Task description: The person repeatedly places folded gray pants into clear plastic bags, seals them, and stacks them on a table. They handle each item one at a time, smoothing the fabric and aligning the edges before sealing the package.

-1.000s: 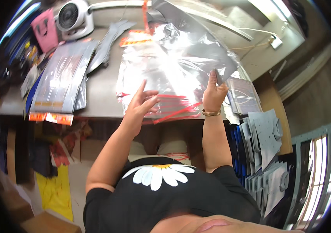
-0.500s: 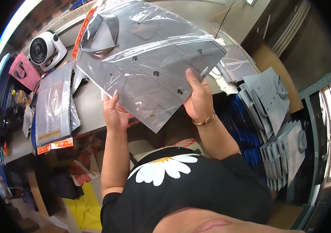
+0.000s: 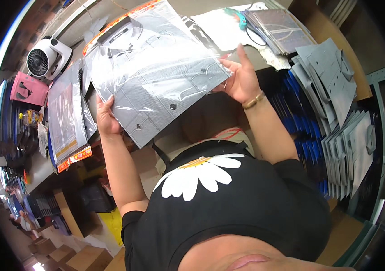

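Note:
A flat grey shirt-like piece with a collar, pocket flaps and dark snaps lies in a clear plastic bag, tilted in front of me over the bench. My left hand pinches its left edge, thumb on top and fingers underneath. At the right corner is my right hand, its fingers touching the edge from below and its thumb raised clear of the plastic. Glare hides part of the grey piece. An orange-red strip shows along the bag's far edge; I cannot tell whether it belongs to this bag or one beneath.
Left on the bench are a stack of bagged pieces, a white fan and a pink bag. Far right lie white paper, a teal-handled tool and dark flat packs. Stacked grey collared pieces stand at my right.
The bagged piece has moved left and sunk toward the bench, uncovering the paper and teal-handled tool. My right thumb has come off the plastic. My view has shifted somewhat.

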The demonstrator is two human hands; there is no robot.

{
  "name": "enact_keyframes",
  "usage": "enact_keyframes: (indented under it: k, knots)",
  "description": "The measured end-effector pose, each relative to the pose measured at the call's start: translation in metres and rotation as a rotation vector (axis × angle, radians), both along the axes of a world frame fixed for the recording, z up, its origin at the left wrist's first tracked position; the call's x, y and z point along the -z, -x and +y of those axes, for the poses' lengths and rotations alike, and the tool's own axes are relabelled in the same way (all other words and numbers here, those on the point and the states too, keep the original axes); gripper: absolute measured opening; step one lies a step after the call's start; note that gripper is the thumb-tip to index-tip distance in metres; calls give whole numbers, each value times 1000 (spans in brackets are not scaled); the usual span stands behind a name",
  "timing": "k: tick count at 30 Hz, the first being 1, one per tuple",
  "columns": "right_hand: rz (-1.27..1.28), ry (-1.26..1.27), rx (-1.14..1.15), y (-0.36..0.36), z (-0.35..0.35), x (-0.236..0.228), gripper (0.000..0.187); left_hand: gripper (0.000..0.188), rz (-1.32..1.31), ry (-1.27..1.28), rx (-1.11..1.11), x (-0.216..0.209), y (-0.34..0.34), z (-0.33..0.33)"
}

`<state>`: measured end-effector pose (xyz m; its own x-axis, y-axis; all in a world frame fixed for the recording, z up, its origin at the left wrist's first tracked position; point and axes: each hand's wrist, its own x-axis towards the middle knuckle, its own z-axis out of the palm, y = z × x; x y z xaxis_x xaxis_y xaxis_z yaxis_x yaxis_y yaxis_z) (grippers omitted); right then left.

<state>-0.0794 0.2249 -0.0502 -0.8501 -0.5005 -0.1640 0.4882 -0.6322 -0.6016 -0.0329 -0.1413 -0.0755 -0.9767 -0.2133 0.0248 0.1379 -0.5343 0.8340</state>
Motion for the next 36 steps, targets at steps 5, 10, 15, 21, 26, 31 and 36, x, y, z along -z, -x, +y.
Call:
enact_keyframes:
  k: [5, 10, 15, 21, 26, 31, 36]
  knots:
    - [77, -256, -44, 4, -4, 22, 36, 60, -100, 108, 158, 6, 22, -18]
    - [87, -198, -99, 0, -5, 38, 34, 80, -311, 309, 21, 18, 35, -39]
    - [36, -147, -93, -2, -5, 48, 31, 89, -207, 827, -195, -1, 21, 4]
    - [-5, -32, -162, -8, -6, 50, 33, 69, 379, 1495, 160, -17, -15, 113]
    - [-78, 82, -122, -23, -9, 48, 39, 58, 432, 1526, 57, 2, -21, 152]
    - [24, 45, -159, -35, -7, 57, 42, 47, 387, 1532, 4, 8, -19, 159]
    - [92, 48, -187, -40, -12, 62, 47, 16, 403, 1523, -118, 16, -18, 165]
